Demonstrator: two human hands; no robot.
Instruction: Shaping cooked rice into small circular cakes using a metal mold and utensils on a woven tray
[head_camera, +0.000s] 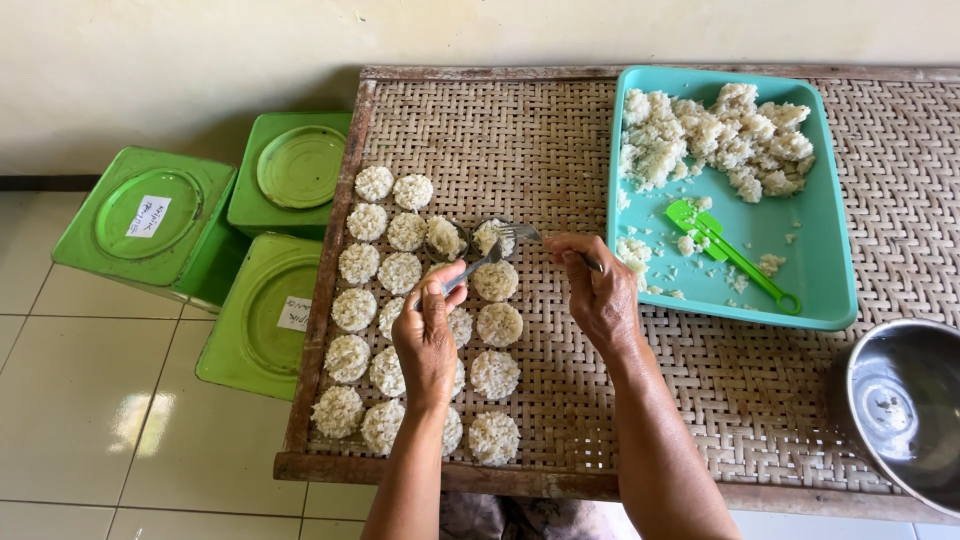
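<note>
Room: pale wall behind, white tiled floor (110, 420) below, with three green square tins (150, 225) with round lids standing on it just left of the counter.
Counter: a woven bamboo mat (540, 150) in a worn wooden frame; I work over its left half.
Left grip: my left hand (428, 335) is clamped on the handle of a metal utensil (470, 272), fingers curled around it, its tip reaching to the rice round I am shaping.
Right grip: my right hand (598, 290) is closed on a fork (525, 232), whose tines rest on that same round.
Rice round in hand: a small disc of rice (492, 238) at the top of the fourth column, pinned between the two utensils.
Finished rounds: rows of flat rice discs (360, 305) lie side by side on the mat, partly under my left hand.
Tray: a turquoise tray (830, 260) to the right holds a heap of cooked rice (715, 135) and a green plastic paddle (730, 255).
Bowl: a steel bowl (905, 410) sits at the right edge.
</note>
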